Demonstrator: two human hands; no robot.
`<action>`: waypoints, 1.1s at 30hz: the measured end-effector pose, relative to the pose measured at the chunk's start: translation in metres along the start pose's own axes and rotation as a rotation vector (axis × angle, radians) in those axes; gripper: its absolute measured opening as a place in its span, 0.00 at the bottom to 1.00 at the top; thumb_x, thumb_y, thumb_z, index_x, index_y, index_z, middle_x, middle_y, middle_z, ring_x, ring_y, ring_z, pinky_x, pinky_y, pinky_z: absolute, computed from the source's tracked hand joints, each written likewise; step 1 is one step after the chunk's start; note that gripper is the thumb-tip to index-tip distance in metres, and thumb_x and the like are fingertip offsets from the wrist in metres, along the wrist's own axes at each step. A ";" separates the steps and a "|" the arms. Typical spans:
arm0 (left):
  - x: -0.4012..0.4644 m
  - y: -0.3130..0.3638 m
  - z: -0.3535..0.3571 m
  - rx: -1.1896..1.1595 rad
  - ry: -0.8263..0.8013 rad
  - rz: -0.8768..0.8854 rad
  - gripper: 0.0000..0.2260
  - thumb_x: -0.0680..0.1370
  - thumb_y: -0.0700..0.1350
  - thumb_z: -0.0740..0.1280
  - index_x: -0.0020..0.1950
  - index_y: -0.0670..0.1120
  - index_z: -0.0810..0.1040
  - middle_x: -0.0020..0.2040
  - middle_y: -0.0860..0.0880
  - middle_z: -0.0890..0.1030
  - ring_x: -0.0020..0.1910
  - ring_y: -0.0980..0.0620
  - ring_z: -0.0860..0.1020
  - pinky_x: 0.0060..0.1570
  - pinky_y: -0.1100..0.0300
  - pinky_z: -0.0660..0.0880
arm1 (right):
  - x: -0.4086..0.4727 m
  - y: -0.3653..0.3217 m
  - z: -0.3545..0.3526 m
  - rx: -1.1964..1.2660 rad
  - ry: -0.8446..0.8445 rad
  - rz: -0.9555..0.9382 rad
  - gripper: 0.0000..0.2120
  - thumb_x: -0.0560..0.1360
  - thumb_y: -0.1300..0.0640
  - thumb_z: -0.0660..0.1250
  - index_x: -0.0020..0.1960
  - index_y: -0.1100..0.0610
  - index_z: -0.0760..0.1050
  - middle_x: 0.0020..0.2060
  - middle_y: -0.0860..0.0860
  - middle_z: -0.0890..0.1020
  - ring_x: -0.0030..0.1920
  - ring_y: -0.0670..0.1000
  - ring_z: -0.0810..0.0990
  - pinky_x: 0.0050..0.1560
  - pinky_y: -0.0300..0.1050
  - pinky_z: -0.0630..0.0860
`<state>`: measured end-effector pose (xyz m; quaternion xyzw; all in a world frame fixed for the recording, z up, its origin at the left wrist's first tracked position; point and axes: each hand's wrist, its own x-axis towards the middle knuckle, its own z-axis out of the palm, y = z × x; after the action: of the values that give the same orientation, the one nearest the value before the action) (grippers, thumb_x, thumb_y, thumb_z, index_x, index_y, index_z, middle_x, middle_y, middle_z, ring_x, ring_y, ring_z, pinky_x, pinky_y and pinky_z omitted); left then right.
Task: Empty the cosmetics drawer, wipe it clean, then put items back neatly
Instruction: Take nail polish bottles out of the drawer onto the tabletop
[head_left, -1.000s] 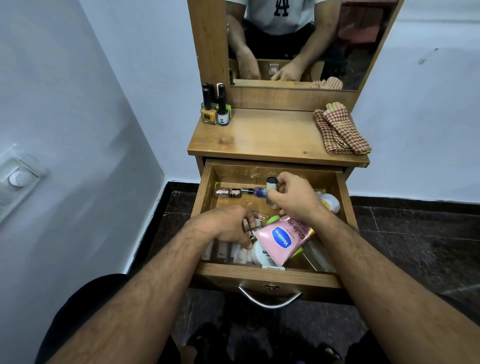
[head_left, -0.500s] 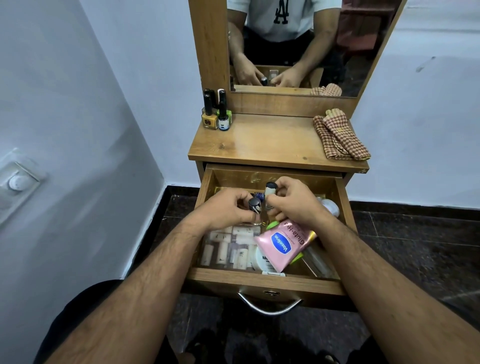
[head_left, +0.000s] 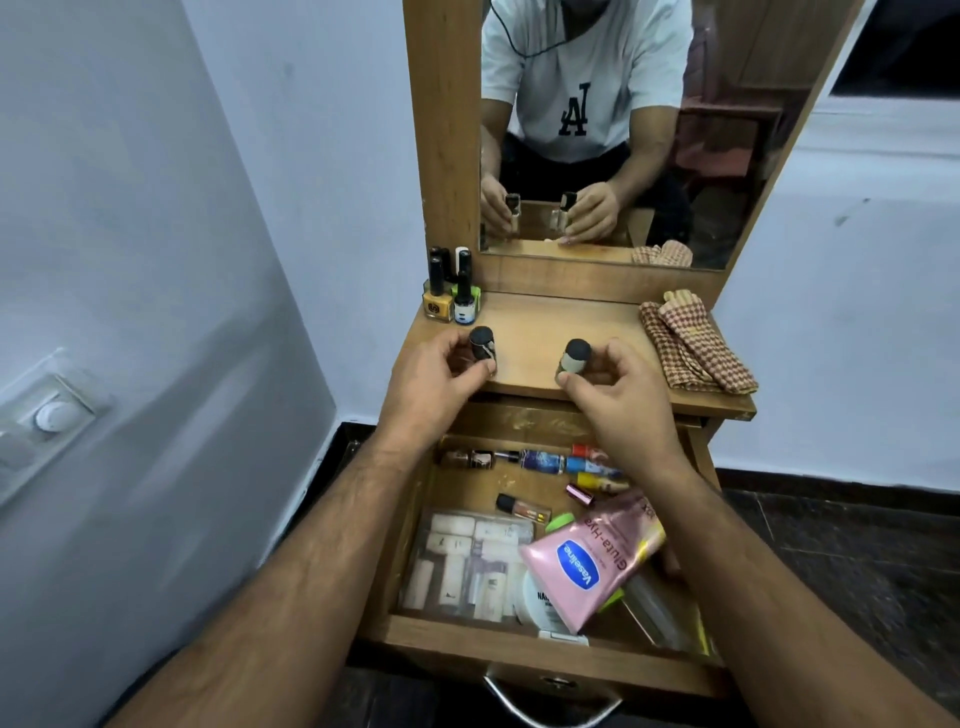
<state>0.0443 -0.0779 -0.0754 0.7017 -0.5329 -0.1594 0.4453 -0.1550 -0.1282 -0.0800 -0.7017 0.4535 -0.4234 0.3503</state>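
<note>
Black-capped bottle (head_left: 483, 349) pinched in left hand (head_left: 436, 379), another (head_left: 574, 360) in right hand (head_left: 615, 397), over wooden tabletop (head_left: 545, 332).

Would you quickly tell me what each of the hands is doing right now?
Left hand: closed on a black-capped bottle.
Right hand: closed on another black-capped bottle.

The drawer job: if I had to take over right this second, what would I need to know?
Left hand: holding a small black-capped bottle upright on the dresser top.
Right hand: holding a second black-capped bottle on the same top.
Done: a cluster of nail polish bottles stands at the top's back left corner.
Left: the open drawer holds many items, including small bottles along the back, a pink Vaseline tube and a clear pouch of sachets. Empty it, wipe with the checked cloth lying on the top's right side, then refill neatly.
</note>
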 end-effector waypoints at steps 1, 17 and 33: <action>0.007 0.001 0.004 0.014 0.020 -0.019 0.15 0.76 0.51 0.72 0.60 0.49 0.80 0.51 0.55 0.82 0.51 0.56 0.79 0.51 0.62 0.75 | 0.009 0.000 0.003 -0.069 0.030 0.001 0.09 0.74 0.55 0.73 0.54 0.53 0.80 0.47 0.47 0.83 0.48 0.46 0.81 0.51 0.46 0.80; 0.060 0.012 0.046 0.256 0.171 -0.092 0.21 0.77 0.48 0.72 0.69 0.49 0.76 0.66 0.49 0.79 0.65 0.51 0.75 0.65 0.58 0.69 | 0.091 -0.011 0.051 -0.382 0.008 0.100 0.07 0.73 0.53 0.75 0.50 0.52 0.82 0.42 0.46 0.83 0.46 0.48 0.80 0.46 0.42 0.72; 0.065 0.015 0.050 0.403 0.081 -0.072 0.16 0.83 0.48 0.62 0.71 0.52 0.74 0.67 0.50 0.77 0.63 0.51 0.76 0.56 0.56 0.74 | 0.102 -0.014 0.073 -0.585 0.129 0.148 0.13 0.73 0.43 0.73 0.54 0.48 0.80 0.47 0.47 0.83 0.47 0.50 0.79 0.43 0.44 0.75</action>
<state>0.0251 -0.1590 -0.0748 0.8009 -0.5102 -0.0369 0.3112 -0.0605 -0.2111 -0.0688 -0.7094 0.6273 -0.2920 0.1339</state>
